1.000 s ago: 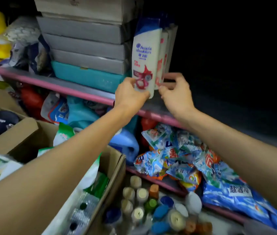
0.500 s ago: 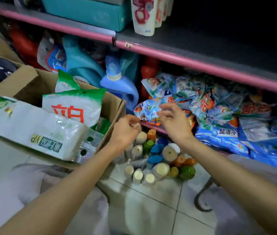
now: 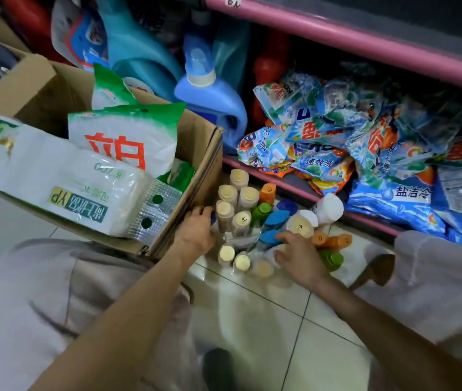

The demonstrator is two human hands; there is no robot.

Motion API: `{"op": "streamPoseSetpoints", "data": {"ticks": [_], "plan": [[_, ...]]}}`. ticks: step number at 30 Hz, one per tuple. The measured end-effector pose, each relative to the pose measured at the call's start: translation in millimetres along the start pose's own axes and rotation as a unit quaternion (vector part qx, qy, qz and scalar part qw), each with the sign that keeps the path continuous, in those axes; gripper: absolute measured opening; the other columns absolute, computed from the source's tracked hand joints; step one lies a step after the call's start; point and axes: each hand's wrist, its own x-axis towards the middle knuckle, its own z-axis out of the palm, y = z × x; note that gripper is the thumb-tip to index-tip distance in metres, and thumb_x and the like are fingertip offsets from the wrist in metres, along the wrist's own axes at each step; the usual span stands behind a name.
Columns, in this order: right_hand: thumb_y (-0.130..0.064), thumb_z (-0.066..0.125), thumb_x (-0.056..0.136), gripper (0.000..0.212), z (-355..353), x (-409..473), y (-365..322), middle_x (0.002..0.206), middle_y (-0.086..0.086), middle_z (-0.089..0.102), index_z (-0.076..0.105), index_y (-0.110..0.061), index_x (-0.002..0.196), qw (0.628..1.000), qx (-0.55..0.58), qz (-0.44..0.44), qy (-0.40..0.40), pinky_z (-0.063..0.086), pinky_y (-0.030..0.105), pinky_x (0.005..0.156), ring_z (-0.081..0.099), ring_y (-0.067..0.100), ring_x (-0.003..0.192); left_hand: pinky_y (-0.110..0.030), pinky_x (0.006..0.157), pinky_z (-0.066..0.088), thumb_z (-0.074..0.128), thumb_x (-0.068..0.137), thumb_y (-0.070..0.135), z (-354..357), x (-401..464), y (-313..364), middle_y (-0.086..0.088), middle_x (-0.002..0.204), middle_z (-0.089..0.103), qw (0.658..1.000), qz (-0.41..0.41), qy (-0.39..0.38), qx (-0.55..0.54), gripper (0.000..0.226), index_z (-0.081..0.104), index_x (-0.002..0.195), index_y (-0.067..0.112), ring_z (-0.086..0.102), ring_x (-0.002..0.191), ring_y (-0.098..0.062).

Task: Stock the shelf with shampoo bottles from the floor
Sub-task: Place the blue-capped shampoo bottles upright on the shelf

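While crouching over the tiled floor (image 3: 266, 320), reaching both hands down into the cluster of shampoo bottles (image 3: 255, 221) standing upright beside the pink bottom shelf rail (image 3: 294, 190). Left hand (image 3: 196, 232) resting at the cluster's left edge, just beside the cardboard box (image 3: 201, 165), fingers curling toward a dark-capped bottle there; whether actually gripping it cannot be told. Right hand (image 3: 297, 255) lying on the right side of the cluster, fingers spread and fairly straight, touching blue caps (image 3: 273, 218) and a cream cap, clasping nothing plainly. Bottles still all sitting on the floor, caps cream, green, orange, blue and white. Box holding white and green bags (image 3: 128, 136). Blue detergent jug (image 3: 210, 91) and a heap of blue sachets (image 3: 337, 136) lying on the lower shelf behind.
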Motion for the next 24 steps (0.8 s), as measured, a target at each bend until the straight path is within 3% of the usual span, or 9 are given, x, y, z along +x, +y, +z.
{"op": "streamPoseSetpoints", "data": {"ticks": [4, 8, 14, 18, 24], "plan": [[-0.031, 0.061, 0.090, 0.049, 5.3, 2.0, 6.9, 0.137, 0.001, 0.044, 0.045, -0.025, 0.136, 0.992, -0.100, -0.024, -0.069, 0.042, 0.035, 0.103, 0.046, 0.020, 0.124, -0.041, 0.098, 0.041, 0.063, 0.082, 0.015, 13.7, 7.3, -1.0, -0.007, 0.138, 0.036, 0.997, 0.007, 0.017, 0.069, 0.069, 0.028, 0.141, 0.023, 0.038, 0.124, -0.028], [-0.021, 0.060, 0.091, 0.055, 11.5, 3.0, 12.4, 0.145, 0.001, 0.035, 0.039, -0.026, 0.141, 0.987, -0.131, -0.037, -0.085, 0.035, 0.039, 0.111, 0.037, 0.021, 0.133, -0.041, 0.092, 0.044, 0.061, 0.080, 0.004, 25.6, 15.4, -2.7, -0.006, 0.131, 0.038, 0.997, -0.010, 0.006, 0.078, 0.067, 0.030, 0.136, 0.025, 0.042, 0.119, -0.027], [-0.016, 0.062, 0.089, 0.057, 15.5, 7.8, 22.1, 0.144, 0.000, 0.039, 0.037, -0.028, 0.139, 0.985, -0.150, -0.039, -0.082, 0.040, 0.039, 0.108, 0.043, 0.020, 0.130, -0.041, 0.089, 0.045, 0.055, 0.084, 0.000, 38.6, 18.8, -7.8, -0.009, 0.125, 0.048, 0.998, -0.022, 0.004, 0.066, 0.071, 0.022, 0.143, 0.024, 0.053, 0.108, -0.028], [-0.016, 0.057, 0.090, 0.048, 12.6, 4.6, 21.0, 0.135, 0.006, 0.046, 0.035, -0.024, 0.133, 0.971, -0.220, -0.052, -0.076, 0.051, 0.035, 0.094, 0.056, 0.022, 0.114, -0.039, 0.088, 0.047, 0.060, 0.084, 0.009, 29.3, 14.3, -14.5, -0.011, 0.121, 0.053, 1.000, -0.026, -0.006, 0.010, 0.060, 0.031, 0.136, 0.020, 0.058, 0.105, -0.029], [-0.028, 0.063, 0.088, 0.054, -18.3, -10.6, 11.7, 0.132, 0.005, 0.048, 0.035, -0.026, 0.134, 0.980, -0.181, -0.015, -0.079, 0.054, 0.039, 0.086, 0.055, 0.024, 0.111, -0.040, 0.078, 0.050, 0.066, 0.084, 0.031, 2.5, -14.7, -12.7, -0.011, 0.108, 0.060, 0.999, -0.008, 0.011, 0.039, 0.045, 0.041, 0.118, 0.017, 0.062, 0.096, -0.031]]}}
